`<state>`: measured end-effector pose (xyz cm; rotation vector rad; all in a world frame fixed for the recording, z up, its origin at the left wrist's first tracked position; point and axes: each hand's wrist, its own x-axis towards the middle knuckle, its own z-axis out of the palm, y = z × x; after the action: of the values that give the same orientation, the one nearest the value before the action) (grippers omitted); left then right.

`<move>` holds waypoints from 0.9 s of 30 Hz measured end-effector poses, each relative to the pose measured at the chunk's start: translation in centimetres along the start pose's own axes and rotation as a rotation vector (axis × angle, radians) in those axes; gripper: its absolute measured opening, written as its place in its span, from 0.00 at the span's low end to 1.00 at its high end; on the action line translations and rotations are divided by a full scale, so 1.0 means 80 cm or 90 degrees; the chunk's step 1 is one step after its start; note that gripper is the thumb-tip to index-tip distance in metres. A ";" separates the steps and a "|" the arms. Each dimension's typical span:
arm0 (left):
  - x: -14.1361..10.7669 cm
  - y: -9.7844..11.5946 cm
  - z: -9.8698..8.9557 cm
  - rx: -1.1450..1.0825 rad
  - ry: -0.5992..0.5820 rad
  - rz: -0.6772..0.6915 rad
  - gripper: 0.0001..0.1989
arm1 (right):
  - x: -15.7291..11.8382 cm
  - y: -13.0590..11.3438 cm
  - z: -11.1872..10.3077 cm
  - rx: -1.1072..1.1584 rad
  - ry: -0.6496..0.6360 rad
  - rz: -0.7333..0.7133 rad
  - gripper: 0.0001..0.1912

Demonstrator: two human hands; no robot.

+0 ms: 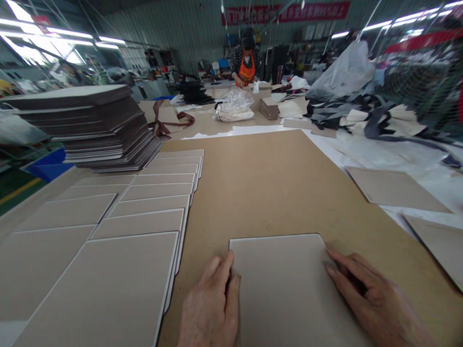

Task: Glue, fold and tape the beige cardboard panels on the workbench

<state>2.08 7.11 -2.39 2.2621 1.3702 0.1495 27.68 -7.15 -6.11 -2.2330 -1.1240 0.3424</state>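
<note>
On the desk (pixel 249 183), at its near side: one panel (pixel 282 289), beige, pale-edged, lying between the left hand (pixel 213 303) and the right hand (pixel 369 294).

Left hand: at the panel's left edge, by its far corner; thumb and forefinger slightly apart.
Right hand: at the panel's right edge; thumb and forefinger tips close together.
Grip: whether the fingers clamp the panel cannot be told.
Handling (judged): light, fairly stiff, smooth enough to slide, corners liable to dent; best held by opposite side edges.
Orientation: flat, far edge crosswise; long axis apparently near to far, near end out of view.

Left of panel: overlapping boards (pixel 126 270).
Beyond panel, far left: tall stack (pixel 104 125).
Right of panel: loose sheet (pixel 398 189).
</note>
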 end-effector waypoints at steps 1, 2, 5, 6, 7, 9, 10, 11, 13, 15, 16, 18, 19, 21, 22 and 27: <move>0.000 0.001 0.000 0.002 -0.002 0.002 0.23 | 0.000 0.000 0.000 -0.003 0.001 0.003 0.22; 0.000 0.001 -0.001 0.005 -0.001 0.004 0.23 | -0.001 0.000 0.000 -0.007 0.002 0.003 0.22; 0.000 0.002 -0.002 0.025 0.008 0.006 0.23 | -0.001 -0.001 -0.001 -0.014 0.007 -0.005 0.22; -0.001 0.002 -0.002 0.032 0.009 0.006 0.23 | -0.001 -0.002 -0.002 -0.015 0.007 -0.008 0.22; -0.001 0.002 -0.002 0.038 0.010 0.006 0.23 | -0.001 -0.003 -0.002 -0.016 0.005 -0.008 0.22; -0.001 0.002 -0.002 0.046 0.010 0.006 0.23 | 0.000 -0.005 -0.003 -0.020 0.000 -0.002 0.22; -0.001 0.002 -0.001 0.048 0.010 0.006 0.23 | 0.000 -0.006 -0.003 -0.023 -0.003 0.001 0.22; -0.001 0.002 -0.001 0.051 0.011 0.006 0.23 | 0.000 -0.006 -0.003 -0.025 -0.003 0.005 0.22; -0.002 0.001 0.000 0.058 0.009 0.009 0.23 | 0.001 -0.006 -0.003 -0.029 -0.006 0.011 0.22; -0.002 0.000 0.001 0.067 0.004 0.010 0.23 | 0.001 -0.006 -0.004 -0.030 -0.018 0.011 0.23; -0.002 0.000 0.001 0.071 0.001 0.011 0.23 | 0.001 -0.006 -0.004 -0.028 -0.022 0.013 0.23; -0.002 -0.001 0.001 0.082 -0.005 0.012 0.23 | 0.001 -0.006 -0.004 -0.025 -0.022 0.018 0.23; -0.002 -0.001 0.001 0.088 -0.005 0.012 0.23 | 0.001 -0.007 -0.004 -0.024 -0.017 0.023 0.23; -0.002 -0.002 0.002 0.101 -0.002 0.017 0.23 | 0.001 -0.008 -0.003 -0.024 -0.009 0.027 0.23; -0.002 -0.002 0.003 0.107 0.001 0.020 0.23 | 0.001 -0.009 -0.003 -0.023 -0.008 0.024 0.23; -0.002 -0.003 0.004 0.125 0.016 0.031 0.23 | 0.001 -0.011 -0.004 -0.032 0.008 0.006 0.23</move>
<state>1.95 6.95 -2.77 2.4637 1.3979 0.0623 27.32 -6.82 -5.35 -2.2817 -1.1271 0.3075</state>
